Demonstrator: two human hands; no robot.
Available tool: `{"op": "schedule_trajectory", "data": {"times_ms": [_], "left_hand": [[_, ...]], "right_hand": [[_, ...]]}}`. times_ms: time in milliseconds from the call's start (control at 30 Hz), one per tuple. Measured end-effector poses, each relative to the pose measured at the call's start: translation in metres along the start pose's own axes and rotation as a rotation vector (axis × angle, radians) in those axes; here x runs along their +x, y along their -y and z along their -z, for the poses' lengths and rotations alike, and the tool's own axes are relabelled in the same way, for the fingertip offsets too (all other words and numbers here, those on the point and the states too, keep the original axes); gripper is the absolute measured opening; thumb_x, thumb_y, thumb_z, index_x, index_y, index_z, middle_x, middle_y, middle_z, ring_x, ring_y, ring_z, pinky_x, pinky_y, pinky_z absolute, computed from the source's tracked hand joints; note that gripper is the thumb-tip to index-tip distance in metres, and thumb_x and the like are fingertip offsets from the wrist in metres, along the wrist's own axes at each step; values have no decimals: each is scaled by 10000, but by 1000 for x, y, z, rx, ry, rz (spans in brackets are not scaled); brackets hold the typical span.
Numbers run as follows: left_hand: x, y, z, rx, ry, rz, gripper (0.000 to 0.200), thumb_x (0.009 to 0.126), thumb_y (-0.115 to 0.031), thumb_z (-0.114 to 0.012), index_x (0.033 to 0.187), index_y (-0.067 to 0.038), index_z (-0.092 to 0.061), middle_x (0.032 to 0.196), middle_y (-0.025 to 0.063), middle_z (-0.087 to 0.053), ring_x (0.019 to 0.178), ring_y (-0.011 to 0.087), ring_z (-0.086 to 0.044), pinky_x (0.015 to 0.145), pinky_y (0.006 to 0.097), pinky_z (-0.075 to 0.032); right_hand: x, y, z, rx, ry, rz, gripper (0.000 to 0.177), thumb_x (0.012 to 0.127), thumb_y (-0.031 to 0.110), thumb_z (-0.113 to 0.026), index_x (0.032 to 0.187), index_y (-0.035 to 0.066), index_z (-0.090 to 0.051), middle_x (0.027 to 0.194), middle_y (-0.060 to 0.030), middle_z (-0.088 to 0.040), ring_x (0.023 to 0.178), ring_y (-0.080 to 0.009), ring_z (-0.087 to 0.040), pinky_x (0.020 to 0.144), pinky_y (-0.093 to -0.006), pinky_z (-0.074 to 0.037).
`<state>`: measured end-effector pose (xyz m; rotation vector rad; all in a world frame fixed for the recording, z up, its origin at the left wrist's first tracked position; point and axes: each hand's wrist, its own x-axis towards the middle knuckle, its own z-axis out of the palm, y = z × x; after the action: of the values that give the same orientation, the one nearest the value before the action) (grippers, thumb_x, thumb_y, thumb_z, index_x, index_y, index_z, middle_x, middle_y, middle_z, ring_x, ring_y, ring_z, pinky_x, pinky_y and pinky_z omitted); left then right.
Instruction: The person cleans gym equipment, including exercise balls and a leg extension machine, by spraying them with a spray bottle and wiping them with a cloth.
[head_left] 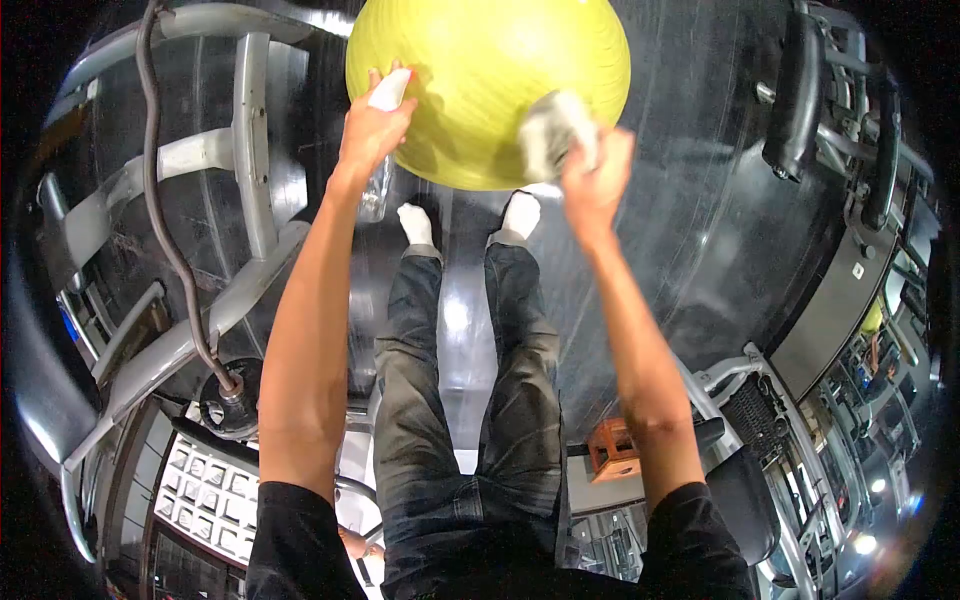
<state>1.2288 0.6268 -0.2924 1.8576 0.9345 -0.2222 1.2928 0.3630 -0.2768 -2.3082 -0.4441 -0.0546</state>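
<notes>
A large yellow-green exercise ball (480, 70) rests on the dark floor at the top of the view, in front of my feet. My left hand (375, 128) is wrapped round a spray bottle (374, 195) with a white head, held at the ball's left side; its clear body hangs below the hand. My right hand (598, 180) grips a crumpled grey-white cloth (548, 135) at the ball's lower right. The cloth overlaps the ball in view and looks slightly blurred; whether it touches the surface I cannot tell.
Grey metal gym frames (255, 150) with a hanging cable stand at left. More machines with black padded rollers (797, 95) are at right. A small wooden box (612, 450) sits behind at lower right. White-socked feet (522, 214) stand near the ball.
</notes>
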Motion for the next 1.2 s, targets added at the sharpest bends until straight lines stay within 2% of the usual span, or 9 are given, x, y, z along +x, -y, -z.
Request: {"op": "schedule_trajectory", "data": {"times_ms": [100, 200, 267, 300, 400, 600, 833, 967, 1200], "left_hand": [[-21, 25, 2, -9, -48, 69, 450, 826, -177, -633, 1264, -87, -587, 924, 66, -665, 612, 105, -577, 541, 266, -506], [-41, 75, 0, -54, -52, -81, 493, 819, -64, -611, 1305, -45, -528, 1383, 196, -472, 992, 198, -654, 800, 279, -520], [-64, 92, -4, -123, -324, -181, 434, 826, -24, -626, 1254, -6, -560, 1194, 162, -627, 1010, 192, -628, 850, 287, -494], [-67, 116, -5, -210, -386, -138, 394, 860, -85, -650, 1245, -38, -578, 1030, 72, -651, 839, 140, -621, 742, 276, -512], [-71, 112, 4, -498, -551, 122, 456, 899, -220, -637, 1294, -19, -530, 1094, 83, -626, 702, 98, -576, 567, 251, -508], [-48, 135, 28, -340, -484, 323, 520, 858, -370, -686, 1244, -37, -582, 871, 35, -634, 597, 108, -527, 544, 271, -461], [-45, 176, 64, -375, -438, 377, 434, 848, -363, -696, 1113, -24, -649, 873, 4, -647, 615, 74, -542, 530, 252, -446], [-36, 198, 67, -483, -539, 255, 534, 878, -380, -651, 1263, -27, -539, 972, 52, -687, 565, 77, -517, 528, 240, -455], [6, 240, 69, -347, -530, 290, 613, 898, -483, -586, 1306, -31, -514, 1079, 82, -667, 657, 94, -541, 616, 264, -459]], "right_hand": [[64, -3, 16, 18, -238, -99, 306, 852, 110, -598, 1123, -19, -533, 1054, -204, -528, 994, -339, -539, 886, -396, -417], [86, -22, 10, 282, -286, -259, 338, 909, 185, -566, 1170, -17, -494, 1084, -183, -535, 1025, -302, -534, 912, -381, -404], [74, -38, -3, 318, -275, -352, 351, 911, 188, -565, 1184, -16, -480, 1096, -194, -536, 1023, -302, -535, 913, -380, -403], [70, -43, -6, 347, -263, -451, 365, 913, 190, -563, 1199, -15, -466, 1107, -205, -536, 1020, -303, -537, 913, -380, -402], [38, -54, -18, 167, -156, -456, 350, 919, 197, -552, 1180, -15, -457, 1083, -222, -564, 997, -325, -562, 897, -401, -412], [-7, -37, -14, 405, -236, -648, 288, 964, 182, -519, 1183, 6, -459, 1062, -102, -550, 978, -171, -525, 834, -300, -433], [26, -132, -32, 494, -545, -945, 360, 954, 152, -515, 1282, 43, -414, 1208, -124, -518, 1071, -234, -542, 922, -372, -448], [20, -204, -65, 304, -87, -873, 366, 928, 149, -547, 1283, 67, -509, 1187, -118, -580, 1059, -222, -566, 909, -338, -446], [48, -248, -122, 287, 66, -826, 346, 926, 170, -577, 1254, 70, -531, 1133, -90, -610, 997, -190, -590, 850, -324, -486]]}}
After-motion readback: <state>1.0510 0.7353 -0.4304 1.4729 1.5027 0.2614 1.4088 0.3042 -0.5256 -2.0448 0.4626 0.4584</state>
